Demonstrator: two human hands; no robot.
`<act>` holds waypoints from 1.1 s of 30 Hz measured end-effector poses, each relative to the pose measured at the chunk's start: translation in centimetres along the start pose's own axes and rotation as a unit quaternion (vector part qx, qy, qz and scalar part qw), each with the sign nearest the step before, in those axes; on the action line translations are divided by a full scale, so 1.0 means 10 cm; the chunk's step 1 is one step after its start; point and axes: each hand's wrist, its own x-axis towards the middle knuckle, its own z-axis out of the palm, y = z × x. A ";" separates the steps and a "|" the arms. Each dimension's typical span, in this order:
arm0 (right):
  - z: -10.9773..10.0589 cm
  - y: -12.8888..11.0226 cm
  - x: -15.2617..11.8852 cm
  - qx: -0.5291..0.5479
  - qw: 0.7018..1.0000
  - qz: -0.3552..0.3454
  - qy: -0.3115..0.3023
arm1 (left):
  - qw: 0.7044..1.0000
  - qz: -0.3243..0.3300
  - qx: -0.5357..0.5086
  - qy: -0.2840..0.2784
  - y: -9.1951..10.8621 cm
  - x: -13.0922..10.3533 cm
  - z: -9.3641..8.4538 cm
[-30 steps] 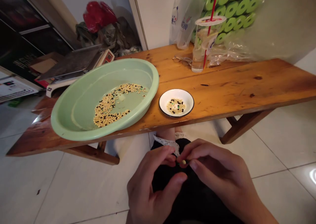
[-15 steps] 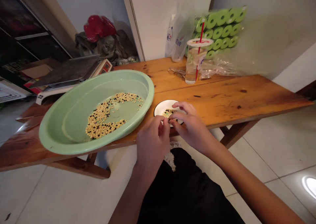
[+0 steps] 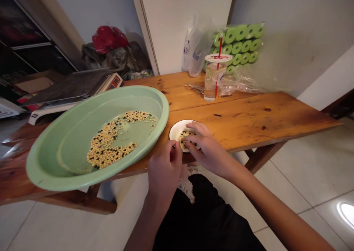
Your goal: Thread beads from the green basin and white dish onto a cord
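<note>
1. The person sits low at the near edge of a long wooden bench (image 3: 249, 114), knees tucked under it, so both hands reach the dishes without stretching.

2. The right hand (image 3: 206, 147) lies over the small white dish (image 3: 174, 130), fingers curled down and drawn together into the mixed beans (image 3: 183, 136) there. The tips press on the pile as if picking, but whether one bean is pinched between them I cannot tell; the knuckles hide it.

3. The left hand (image 3: 164, 169) hangs just off the bench edge, touching the dish's near rim or very nearly. Its thumb and forefinger are pressed together at the tips, the other fingers folded in behind. Something tiny may be held there; it is too small to make out.

4. The dish sits right at the front edge, just beside the big green basin (image 3: 69, 169), which keeps the two heaps of beans close together.

5. The basin overhangs the bench front and tilts a little towards the person. Its pale and dark beans (image 3: 113, 144) lie in a loose crescent on the floor of it, a bare patch in the middle.

6. Pushed to the back, out of the hands' way: a lidded plastic cup with a red straw (image 3: 212, 77), a pair of spectacles (image 3: 193, 88), clear bags and a green-wrapped pack of rolls (image 3: 240, 40).

7. A kitchen scale (image 3: 72, 92) stands behind the basin at the left.
</note>
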 end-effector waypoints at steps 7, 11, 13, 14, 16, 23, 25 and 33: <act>-0.24 -0.36 -0.09 0.120 0.993 0.004 -0.017 | 0.989 0.028 -0.088 0.115 0.24 -0.17 -0.36; -0.34 -0.56 -0.16 0.190 0.981 -0.008 -0.038 | 0.988 -0.010 -0.128 0.085 0.33 -0.25 -0.68; -0.41 -0.55 -0.17 0.196 0.980 -0.014 -0.006 | 0.989 -0.061 -0.098 0.092 0.27 -0.17 -0.92; -0.45 -0.49 -0.16 0.202 0.979 0.000 0.020 | 0.988 -0.083 -0.076 0.108 0.20 -0.07 -1.04; -0.49 -0.28 -0.14 0.216 0.970 0.070 0.087 | 0.985 -0.100 -0.041 0.132 -0.05 0.23 -1.26; -0.24 0.73 -0.11 0.273 0.910 0.227 0.214 | 0.953 0.002 0.086 -0.290 -1.45 1.41 -1.17; -0.15 0.83 -0.14 0.272 0.907 0.231 0.223 | 0.926 0.020 0.095 -0.366 -1.69 1.51 -1.01; -0.11 0.85 -0.19 0.265 0.906 0.238 0.227 | 0.860 0.099 0.130 -0.483 -2.06 1.59 -0.77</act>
